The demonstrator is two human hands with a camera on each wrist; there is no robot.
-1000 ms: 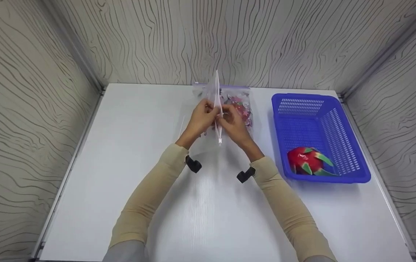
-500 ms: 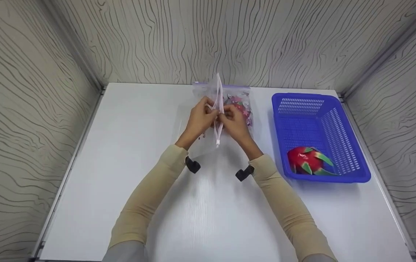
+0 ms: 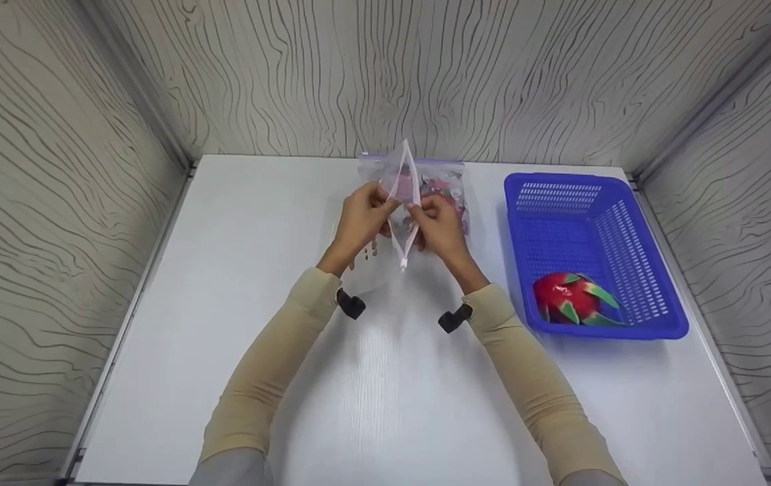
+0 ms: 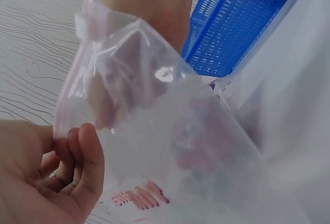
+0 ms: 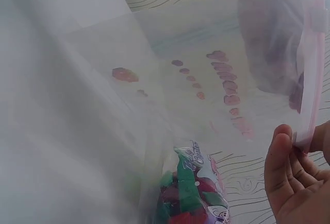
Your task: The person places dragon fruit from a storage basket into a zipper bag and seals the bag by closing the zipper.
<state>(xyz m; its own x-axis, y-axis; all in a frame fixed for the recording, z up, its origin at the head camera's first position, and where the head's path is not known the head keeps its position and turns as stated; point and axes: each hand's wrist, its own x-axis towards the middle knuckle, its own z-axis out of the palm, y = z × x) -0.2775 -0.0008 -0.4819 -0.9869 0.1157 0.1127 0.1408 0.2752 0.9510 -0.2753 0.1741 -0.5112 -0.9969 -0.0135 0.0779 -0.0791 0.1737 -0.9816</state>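
A clear zip bag (image 3: 416, 177) with a pinkish zip edge stands upright between the hands, its mouth parted in a narrow diamond. My left hand (image 3: 362, 214) pinches one lip of the mouth between thumb and fingers. The opposite lip is pinched by my right hand (image 3: 443, 226). At the near end of the zip sits a white slider (image 4: 81, 27). Reddish printed marks (image 5: 227, 85) run across the bag's side in the right wrist view. Behind it lies a second bag (image 3: 454, 172), purple along its zip, filled with red, pink and green pieces and partly hidden.
To the right stands a blue perforated basket (image 3: 649, 270) holding a red dragon fruit (image 3: 564, 297) with green tips. A white table (image 3: 372, 405) lies under everything, with wood-grain patterned panels (image 3: 385, 74) at the back and sides.
Both hands have drawn apart, the left one moving further left. The mouth of the zip bag has widened from nearly closed to a diamond gap.
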